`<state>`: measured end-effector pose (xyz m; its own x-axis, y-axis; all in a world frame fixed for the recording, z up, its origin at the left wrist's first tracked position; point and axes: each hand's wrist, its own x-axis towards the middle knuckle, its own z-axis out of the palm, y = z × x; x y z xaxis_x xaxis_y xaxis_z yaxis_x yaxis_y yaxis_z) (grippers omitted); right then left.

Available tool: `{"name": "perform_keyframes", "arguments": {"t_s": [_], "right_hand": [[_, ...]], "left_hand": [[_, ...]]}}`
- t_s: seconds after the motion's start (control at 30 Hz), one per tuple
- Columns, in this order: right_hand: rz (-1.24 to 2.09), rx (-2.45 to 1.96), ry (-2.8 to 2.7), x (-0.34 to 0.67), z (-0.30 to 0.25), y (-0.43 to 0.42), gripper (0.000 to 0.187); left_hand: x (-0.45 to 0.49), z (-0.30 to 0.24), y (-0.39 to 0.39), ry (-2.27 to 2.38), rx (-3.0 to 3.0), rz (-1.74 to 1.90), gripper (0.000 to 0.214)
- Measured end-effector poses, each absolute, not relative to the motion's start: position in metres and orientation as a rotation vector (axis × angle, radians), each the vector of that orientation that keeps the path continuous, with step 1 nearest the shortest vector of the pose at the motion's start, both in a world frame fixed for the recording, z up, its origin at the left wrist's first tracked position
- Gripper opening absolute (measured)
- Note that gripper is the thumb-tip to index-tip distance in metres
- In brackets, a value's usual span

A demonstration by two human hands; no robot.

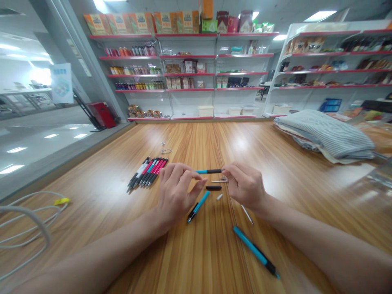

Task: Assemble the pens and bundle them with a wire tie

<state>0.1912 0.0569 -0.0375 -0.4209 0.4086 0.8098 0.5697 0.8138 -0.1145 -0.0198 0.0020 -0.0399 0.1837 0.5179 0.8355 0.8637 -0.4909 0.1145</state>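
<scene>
Over a wooden table (275, 171), my left hand (176, 190) and my right hand (245, 185) pinch the two ends of a blue pen barrel with a black grip (208, 171), held level between them. Just below it lie a thin metal refill (219, 181), a short black pen part (213, 188) and a small white piece (219, 197). A blue-and-black pen (198, 206) rests beside my left wrist. Another blue pen (255, 252) lies near my right forearm, with a thin white refill (246, 214) above it.
A row of several assembled pens (147, 172), red, blue and white, lies left of my hands. Small metal springs (165, 150) sit behind them. White cables (27, 228) with a yellow tag lie at the left. Folded grey cloth (327, 136) is at the right. Store shelves (190, 73) stand behind.
</scene>
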Motion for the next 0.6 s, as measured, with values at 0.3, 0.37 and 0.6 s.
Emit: {"name": "perform_keyframes", "arguments": {"t_s": [0.3,0.37,0.6], "right_hand": [[-0.007,-0.691,-2.031,0.187,-0.042,0.048,0.014],[0.044,-0.643,-2.143,0.182,-0.044,0.039,0.015],[-0.026,-0.969,-2.413,0.175,-0.026,0.022,0.032]], "left_hand": [[-0.016,-0.041,0.008,-1.651,-2.192,-1.737,0.026],[-0.012,-0.039,0.008,-1.739,-2.071,-2.068,0.027],[-0.010,-0.038,0.005,-1.602,-2.130,-2.657,0.027]]}}
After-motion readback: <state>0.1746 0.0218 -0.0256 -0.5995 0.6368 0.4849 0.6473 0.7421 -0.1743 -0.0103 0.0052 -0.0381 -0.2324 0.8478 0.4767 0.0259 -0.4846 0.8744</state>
